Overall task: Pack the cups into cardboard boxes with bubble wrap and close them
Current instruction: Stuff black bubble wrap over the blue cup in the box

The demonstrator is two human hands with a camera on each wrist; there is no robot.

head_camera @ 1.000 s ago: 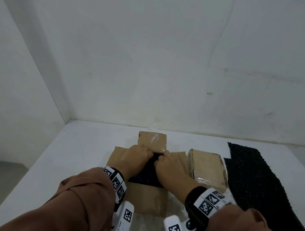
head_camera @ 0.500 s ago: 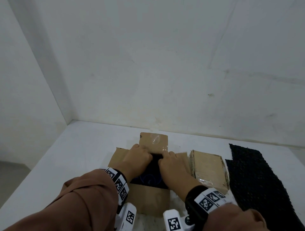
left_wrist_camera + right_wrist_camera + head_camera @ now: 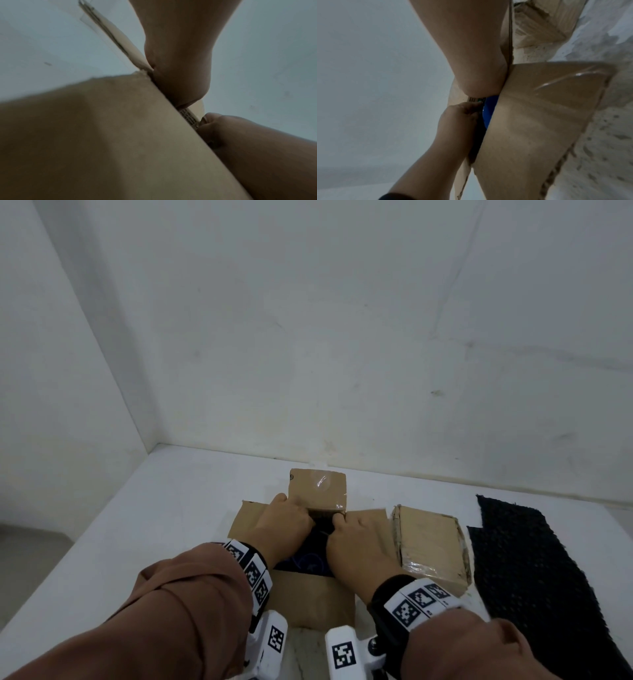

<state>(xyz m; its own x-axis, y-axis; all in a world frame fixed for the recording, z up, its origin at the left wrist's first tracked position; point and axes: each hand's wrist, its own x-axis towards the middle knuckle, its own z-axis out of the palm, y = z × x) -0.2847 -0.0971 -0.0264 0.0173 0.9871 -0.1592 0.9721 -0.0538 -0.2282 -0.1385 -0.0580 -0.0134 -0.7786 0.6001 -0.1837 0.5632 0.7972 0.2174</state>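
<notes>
An open cardboard box (image 3: 310,599) is seen on a white table (image 3: 164,522), right in front of the person, its flaps spread outward. Inside, a dark wrapping with a blue cup (image 3: 488,112) partly showing is tucked down; whether bubble wrap surrounds it cannot be told. The far flap (image 3: 317,489), patched with glossy tape, stands upright and is pinched at its lower edge by the left hand (image 3: 284,529), fingers curled round it. The right hand (image 3: 359,542) lies beside it, fingertips curled down into the box mouth at the flap's base; what exactly is pinched there cannot be told.

The cardboard is judged light and stiff but creased and worn, so it is best held near the fold lines. The cup is likely fragile. The taped patches may be slippery.

Just to the right a second box (image 3: 430,546), closed and taped, touches the open one's right flap. Further right a black textured mat (image 3: 534,566) is laid. Bare white walls (image 3: 308,320) meet in a corner behind.
</notes>
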